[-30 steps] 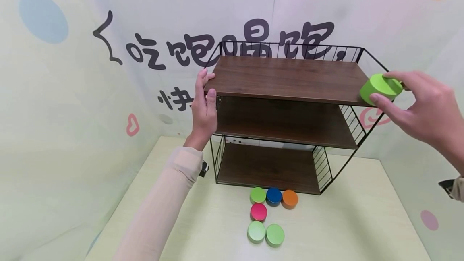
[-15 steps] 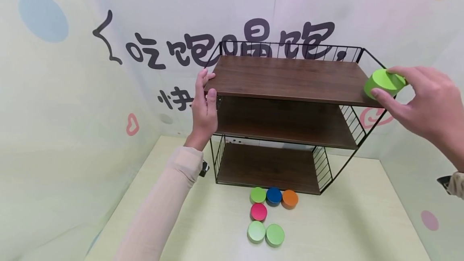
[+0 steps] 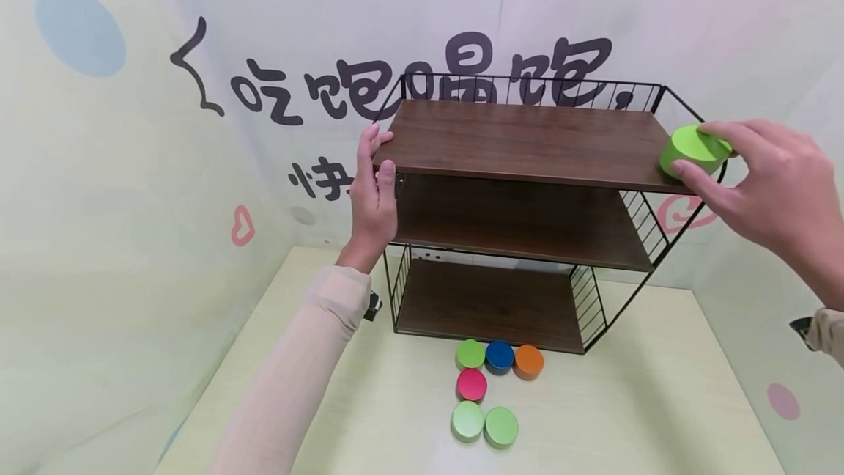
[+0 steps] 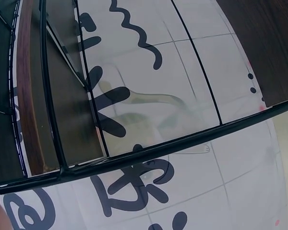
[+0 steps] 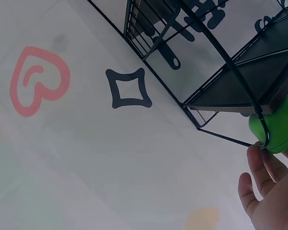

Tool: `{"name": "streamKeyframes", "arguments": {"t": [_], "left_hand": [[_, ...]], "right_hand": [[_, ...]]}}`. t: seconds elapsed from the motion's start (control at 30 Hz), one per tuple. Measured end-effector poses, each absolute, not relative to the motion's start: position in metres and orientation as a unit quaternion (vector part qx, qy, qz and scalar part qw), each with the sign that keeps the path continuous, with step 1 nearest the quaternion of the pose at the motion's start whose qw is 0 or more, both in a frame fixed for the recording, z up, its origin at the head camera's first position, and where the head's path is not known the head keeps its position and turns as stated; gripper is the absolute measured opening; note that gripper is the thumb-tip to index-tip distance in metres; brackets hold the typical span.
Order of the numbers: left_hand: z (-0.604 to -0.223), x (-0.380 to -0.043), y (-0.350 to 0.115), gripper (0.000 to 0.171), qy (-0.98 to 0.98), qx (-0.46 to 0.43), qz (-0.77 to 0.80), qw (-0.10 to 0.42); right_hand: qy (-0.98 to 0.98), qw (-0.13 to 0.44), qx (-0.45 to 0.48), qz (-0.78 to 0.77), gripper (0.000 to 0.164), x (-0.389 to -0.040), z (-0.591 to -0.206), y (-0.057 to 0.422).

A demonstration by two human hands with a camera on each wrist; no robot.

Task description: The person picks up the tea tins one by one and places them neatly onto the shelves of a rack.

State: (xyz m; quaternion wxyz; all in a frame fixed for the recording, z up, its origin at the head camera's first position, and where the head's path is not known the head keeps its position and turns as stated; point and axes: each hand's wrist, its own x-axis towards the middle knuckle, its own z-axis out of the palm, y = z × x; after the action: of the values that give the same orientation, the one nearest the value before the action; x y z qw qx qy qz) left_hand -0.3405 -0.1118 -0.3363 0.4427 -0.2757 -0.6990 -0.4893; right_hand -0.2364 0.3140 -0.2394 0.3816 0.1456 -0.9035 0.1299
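Observation:
A three-tier shelf rack (image 3: 527,141) with dark wood boards and a black wire frame stands on a pale table. My left hand (image 3: 374,204) grips its left side at the top board, thumb on the near side. In the left wrist view the black frame fills much of the picture, and only a sliver of the hand shows. At the top board's front right corner my right hand (image 3: 774,178) pinches a bright green round tin (image 3: 686,152) between thumb and fingers. From the right wrist, the green tin (image 5: 273,127) appears beside the rack's curved corner wire, with fingertips below.
In front of the rack, several round tins stand on the table (image 3: 593,416): a green one (image 3: 470,352), a blue one (image 3: 499,355), an orange one (image 3: 529,360), a red one (image 3: 471,383) and two light green ones (image 3: 467,419). Printed fabric walls enclose the table.
The right hand and its green tin have shifted slightly up along the top board's right end. The left hand keeps its hold on the rack, and the tins below stay put.

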Motion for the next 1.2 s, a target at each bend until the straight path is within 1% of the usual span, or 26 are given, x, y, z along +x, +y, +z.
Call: {"name": "streamKeyframes", "arguments": {"t": [0.17,0.4,0.57,0.8,1.0,1.2], "left_hand": [[-0.336,-0.339,-0.112,0.044,-0.695,-0.276,-0.495,0.443],[-0.336,-0.340,-0.112,0.044,-0.695,-0.284,-0.489,0.443],[-0.336,-0.340,-0.112,0.048,-0.696,-0.281,-0.487,0.448],[-0.336,-0.341,-0.112,0.044,-0.697,-0.284,-0.485,0.445],[-0.336,-0.342,-0.111,0.044,-0.697,-0.283,-0.484,0.447],[-0.336,-0.342,-0.111,0.051,-0.696,-0.279,-0.487,0.448]], "right_hand": [[-0.909,0.371,0.135,0.134,0.045,-0.238,-0.240,0.313],[-0.908,0.372,0.130,0.138,0.044,-0.239,-0.241,0.315],[-0.910,0.368,0.126,0.142,0.044,-0.239,-0.243,0.315],[-0.913,0.360,0.120,0.151,0.045,-0.238,-0.245,0.315],[-0.903,0.379,0.131,0.154,0.049,-0.237,-0.248,0.315],[-0.897,0.395,0.114,0.160,0.055,-0.232,-0.251,0.318]]}}
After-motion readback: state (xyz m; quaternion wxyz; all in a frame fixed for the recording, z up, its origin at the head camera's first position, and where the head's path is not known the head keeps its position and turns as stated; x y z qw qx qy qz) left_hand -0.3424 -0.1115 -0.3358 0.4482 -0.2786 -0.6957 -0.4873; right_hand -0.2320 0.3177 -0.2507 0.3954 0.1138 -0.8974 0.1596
